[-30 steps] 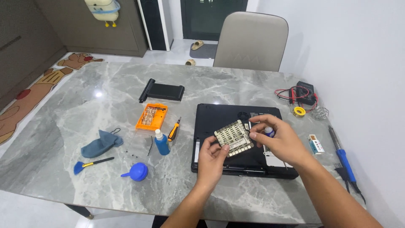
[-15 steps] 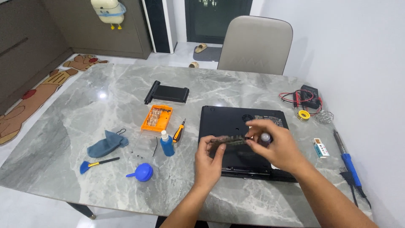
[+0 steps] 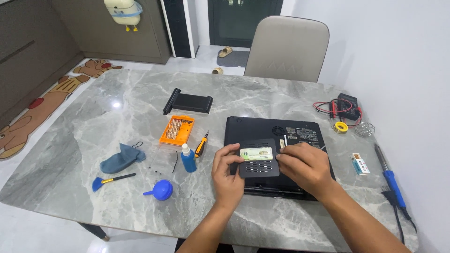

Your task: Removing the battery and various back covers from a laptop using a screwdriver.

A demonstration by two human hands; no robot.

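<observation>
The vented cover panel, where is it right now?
In the head view, the vented cover panel lies flat on the upturned black laptop, centre-right on the table, pinched between the left hand and the right hand.

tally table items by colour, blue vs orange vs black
Blue: 5 — cloth, brush, air blower, bottle, soldering iron
Orange: 2 — bit case, screwdriver
Black: 4 — laptop, vented cover, battery pack, multimeter
Total: 11
</observation>
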